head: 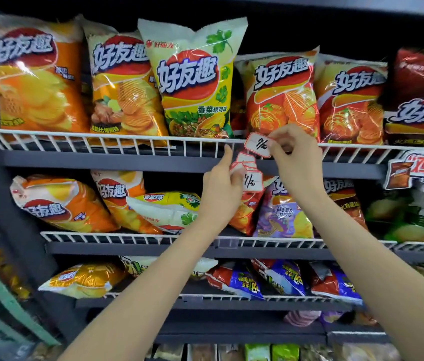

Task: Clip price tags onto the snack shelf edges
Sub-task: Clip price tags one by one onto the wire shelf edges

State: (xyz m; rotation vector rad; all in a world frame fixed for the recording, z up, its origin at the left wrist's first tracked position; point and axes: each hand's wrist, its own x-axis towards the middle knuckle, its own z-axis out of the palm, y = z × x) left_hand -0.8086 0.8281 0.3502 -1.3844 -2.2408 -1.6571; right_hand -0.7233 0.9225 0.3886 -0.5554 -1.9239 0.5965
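My right hand pinches a white, red-bordered price tag marked with handwritten digits, held against the white wire rail of the top snack shelf. My left hand holds a fanned stack of several similar tags just below that rail, with its index finger pointing up and touching the shelf edge. Whether the upper tag is clipped to the rail cannot be told.
Chip bags fill the top shelf and the lower shelves. A promotional sign hangs on the shelf edge at the right. Grey shelf fronts run below each wire rail. A dark upright frames the left side.
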